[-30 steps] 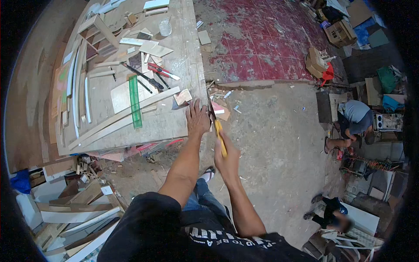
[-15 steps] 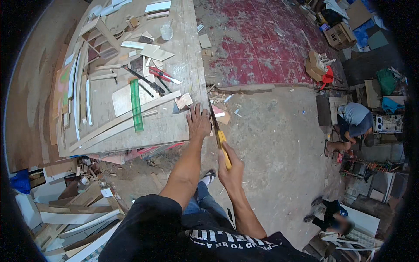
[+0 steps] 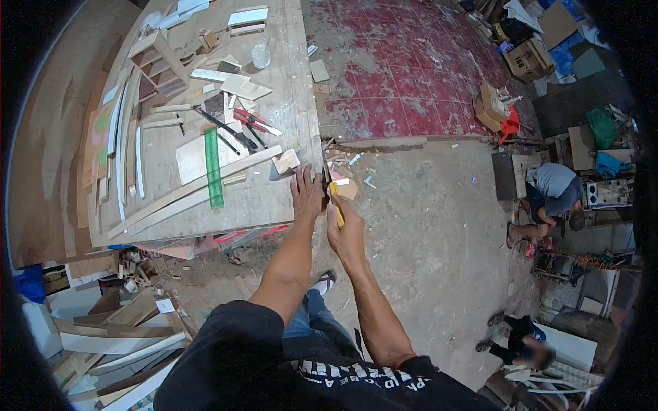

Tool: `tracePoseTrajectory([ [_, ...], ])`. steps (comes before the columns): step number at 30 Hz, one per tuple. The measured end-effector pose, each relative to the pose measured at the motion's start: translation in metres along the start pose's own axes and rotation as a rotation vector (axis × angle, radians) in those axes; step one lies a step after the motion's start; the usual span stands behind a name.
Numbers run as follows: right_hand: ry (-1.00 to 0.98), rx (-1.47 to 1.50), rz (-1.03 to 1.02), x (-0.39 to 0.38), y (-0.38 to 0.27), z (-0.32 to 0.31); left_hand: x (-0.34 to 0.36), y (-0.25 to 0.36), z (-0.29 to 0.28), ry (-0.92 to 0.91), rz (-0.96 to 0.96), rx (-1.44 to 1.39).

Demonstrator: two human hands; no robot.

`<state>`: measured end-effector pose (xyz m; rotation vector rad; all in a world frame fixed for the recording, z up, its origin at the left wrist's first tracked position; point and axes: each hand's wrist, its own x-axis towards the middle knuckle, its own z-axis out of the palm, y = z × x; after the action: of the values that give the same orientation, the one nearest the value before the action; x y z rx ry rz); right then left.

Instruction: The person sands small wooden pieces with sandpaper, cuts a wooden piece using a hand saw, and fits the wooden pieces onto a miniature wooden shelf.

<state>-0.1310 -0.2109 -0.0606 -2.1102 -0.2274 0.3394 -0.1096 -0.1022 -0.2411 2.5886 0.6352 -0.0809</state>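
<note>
My left hand (image 3: 307, 195) lies with fingers spread on the right edge of the wooden workbench (image 3: 257, 205); whatever is under it is hard to make out. Beside it my right hand (image 3: 346, 233) grips the yellow handle (image 3: 335, 193) of a saw, its dark blade pointing up the picture along that edge. Just above the left fingers sit small wood offcuts (image 3: 286, 162). Long pale strips (image 3: 178, 188) cross the bench by a green translucent ruler (image 3: 214, 168). Red-handled and black tools (image 3: 250, 120) lie farther up, among more boards.
Scrap wood piles (image 3: 110, 329) flank my lower left. Right of the bench are concrete floor (image 3: 425, 226) with scraps and raised red tiles (image 3: 404, 82) bearing cardboard boxes (image 3: 492, 106). One person (image 3: 554, 192) bends over clutter at right; another person (image 3: 521, 339) is at lower right.
My right hand and the saw first drew back toward me, then moved up and slightly left along the bench edge, closer to my left hand, which has stayed nearly in place.
</note>
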Motion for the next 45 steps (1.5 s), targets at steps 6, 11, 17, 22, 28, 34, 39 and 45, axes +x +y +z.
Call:
tracePoseTrajectory([
  [6,0.048,0.101,-0.040,-0.056,-0.012,-0.023,-0.001,-0.014,-0.009,-0.035,-0.084,-0.024],
  [11,0.025,-0.028,-0.074,0.002,0.002,-0.008,0.011,0.003,0.003,0.030,0.036,-0.010],
  [17,0.011,0.057,0.021,-0.025,-0.011,-0.018,0.003,-0.007,0.003,0.028,-0.024,-0.018],
  [22,-0.004,0.013,-0.043,-0.023,-0.020,-0.022,0.003,-0.008,-0.004,-0.009,-0.035,0.013],
  [28,0.012,-0.018,0.020,0.011,0.001,-0.016,-0.001,0.006,0.011,0.043,0.031,-0.038],
  [34,0.045,0.097,-0.050,-0.036,-0.016,-0.025,-0.001,-0.022,0.001,0.108,-0.020,-0.002],
  [39,-0.007,-0.031,0.086,0.027,-0.002,-0.016,0.009,0.008,0.006,0.040,0.049,0.014],
  [45,0.123,0.040,-0.227,-0.025,-0.007,-0.015,0.002,-0.016,-0.002,0.073,-0.016,-0.012],
])
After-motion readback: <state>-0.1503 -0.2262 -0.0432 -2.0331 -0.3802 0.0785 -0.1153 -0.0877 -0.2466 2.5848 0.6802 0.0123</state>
